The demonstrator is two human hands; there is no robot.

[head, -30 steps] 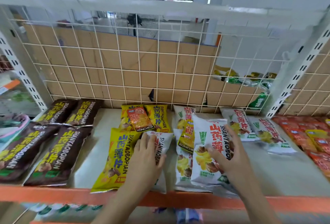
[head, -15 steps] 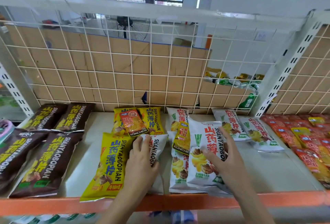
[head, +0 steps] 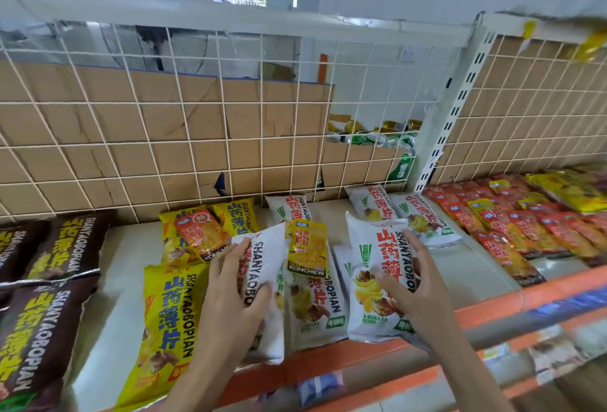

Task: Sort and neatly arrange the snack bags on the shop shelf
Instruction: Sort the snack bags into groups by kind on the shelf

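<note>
Two KONCHEW packets misplaced, brown bags grouped; left hand grips left white bag, right hand grips right white bag.

The pale grey shelf board with its orange front rail carries flat foil snack bags grouped by colour. Dark brown bags lie at the left edge of the frame and three large yellow bags just left of centre. White bags run from centre to the white slotted upright. Among them, a left white bag and a right white bag tilt up off the board. Right of the upright, small red packets overlap in rows, with yellow packets behind.
</note>
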